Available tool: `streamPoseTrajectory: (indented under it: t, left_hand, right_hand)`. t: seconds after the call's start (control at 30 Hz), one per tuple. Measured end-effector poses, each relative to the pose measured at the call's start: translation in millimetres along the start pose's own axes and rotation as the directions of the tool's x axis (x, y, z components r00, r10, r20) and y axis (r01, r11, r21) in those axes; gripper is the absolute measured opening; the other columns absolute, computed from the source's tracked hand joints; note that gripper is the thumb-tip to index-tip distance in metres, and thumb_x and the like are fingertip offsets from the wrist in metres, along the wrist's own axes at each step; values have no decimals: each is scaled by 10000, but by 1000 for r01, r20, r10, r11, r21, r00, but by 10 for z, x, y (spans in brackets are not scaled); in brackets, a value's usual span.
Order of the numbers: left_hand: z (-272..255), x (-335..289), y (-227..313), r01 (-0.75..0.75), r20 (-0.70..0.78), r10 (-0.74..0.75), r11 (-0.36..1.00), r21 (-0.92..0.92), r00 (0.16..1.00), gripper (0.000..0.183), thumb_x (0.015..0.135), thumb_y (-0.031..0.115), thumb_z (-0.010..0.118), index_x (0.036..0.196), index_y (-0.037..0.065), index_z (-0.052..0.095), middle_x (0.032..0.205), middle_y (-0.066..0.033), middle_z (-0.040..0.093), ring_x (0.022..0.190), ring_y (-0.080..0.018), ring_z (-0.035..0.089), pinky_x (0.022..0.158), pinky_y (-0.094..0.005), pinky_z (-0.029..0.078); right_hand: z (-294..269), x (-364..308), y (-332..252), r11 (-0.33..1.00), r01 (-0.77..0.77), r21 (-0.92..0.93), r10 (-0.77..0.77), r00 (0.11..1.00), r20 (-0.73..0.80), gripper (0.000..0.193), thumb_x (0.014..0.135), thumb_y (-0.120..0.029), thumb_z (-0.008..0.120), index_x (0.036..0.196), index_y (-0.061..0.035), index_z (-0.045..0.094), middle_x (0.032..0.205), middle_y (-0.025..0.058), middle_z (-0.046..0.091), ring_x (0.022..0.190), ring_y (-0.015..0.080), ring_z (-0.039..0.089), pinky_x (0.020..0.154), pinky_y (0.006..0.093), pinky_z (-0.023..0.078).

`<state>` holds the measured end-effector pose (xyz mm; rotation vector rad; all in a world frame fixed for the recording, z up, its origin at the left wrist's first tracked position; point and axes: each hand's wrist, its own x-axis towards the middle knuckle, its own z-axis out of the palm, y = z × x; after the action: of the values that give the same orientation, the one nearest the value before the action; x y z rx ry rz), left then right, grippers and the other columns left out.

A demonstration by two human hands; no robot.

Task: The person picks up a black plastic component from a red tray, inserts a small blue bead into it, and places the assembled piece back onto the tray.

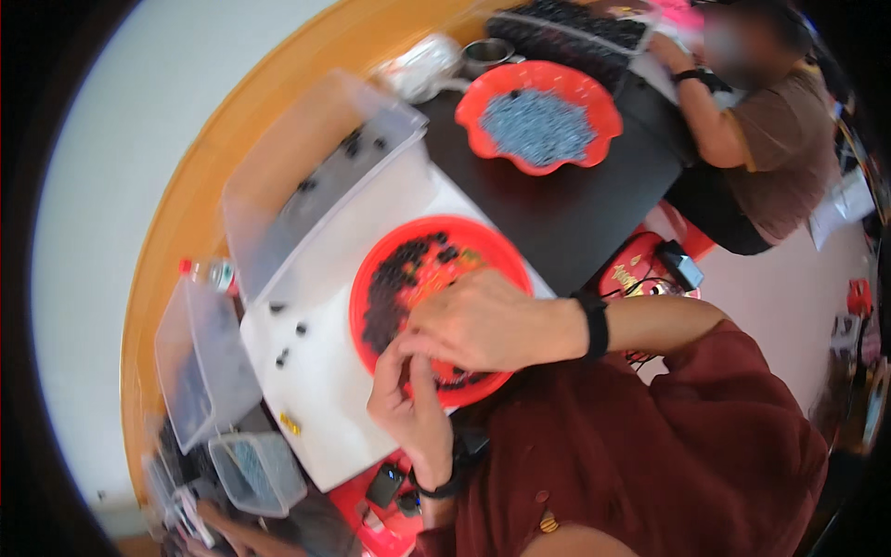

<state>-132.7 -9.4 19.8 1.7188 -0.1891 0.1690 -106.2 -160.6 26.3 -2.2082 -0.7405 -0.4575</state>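
A round red bowl [369, 243] with many small black pieces [394, 278] in it stands on a white board. Over its near half my two hands meet at the fingertips. My left hand [413, 395] has its fingers curled and pressed together against the right one. Palm down, my right hand [483, 320] reaches in from the right, its fingers bent toward the left fingertips. Whatever lies between the fingers is hidden or too small to make out. Some yellowish and orange bits show in the bowl beside the right hand.
A clear plastic bin [316, 186] with a few black pieces sits left of the bowl. Loose black pieces [301, 330] and a small yellow item [290, 424] lie on the white board [343, 446]. Beyond, a scalloped red dish [471, 93] holds grey-blue pieces. Another person [780, 139] sits at far right.
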Motion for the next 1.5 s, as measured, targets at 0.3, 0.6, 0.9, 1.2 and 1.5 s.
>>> streamPoseTrajectory:
  t: [0.3,0.6,0.9,1.2,1.5]
  left_hand:
    - [67,26,-126,-209,-92,235,951,229,968,225,831,-26,630,1056,-13,637,862,-128,635,744,-184,592,693,-274,474]
    - [-5,46,-64,-374,-3,446,754,540,895,209,804,-16,652,1012,2,636,867,-131,637,740,-263,597,676,-316,479]
    - [-28,17,-98,-41,-48,44,997,73,998,151,907,76,576,1025,-13,610,886,-56,638,767,-116,574,687,-242,450]
    - [-73,22,-120,199,98,-181,953,-226,979,208,958,192,520,1023,9,593,867,-32,635,773,-73,550,707,-214,418]
    - [-26,22,-117,263,150,-224,905,-335,963,189,960,196,517,975,23,591,836,-29,629,747,-71,528,700,-218,411]
  right_hand:
    - [-1,26,-39,958,-250,141,253,968,0,224,946,-177,489,838,-12,594,654,162,564,591,352,558,510,409,413]
    - [30,51,-49,885,-319,339,317,946,63,392,958,-289,473,699,-3,546,584,170,517,564,336,538,505,405,392]
    - [-109,50,11,784,-405,470,370,914,168,327,979,-261,457,814,12,526,616,112,481,567,225,481,537,329,389]
    - [-186,49,29,945,-208,251,180,975,132,255,963,-224,465,818,-19,511,610,154,533,574,339,546,515,422,393]
    - [-157,33,19,916,-291,277,233,946,224,269,971,-242,457,872,-2,527,682,156,546,638,346,543,563,396,406]
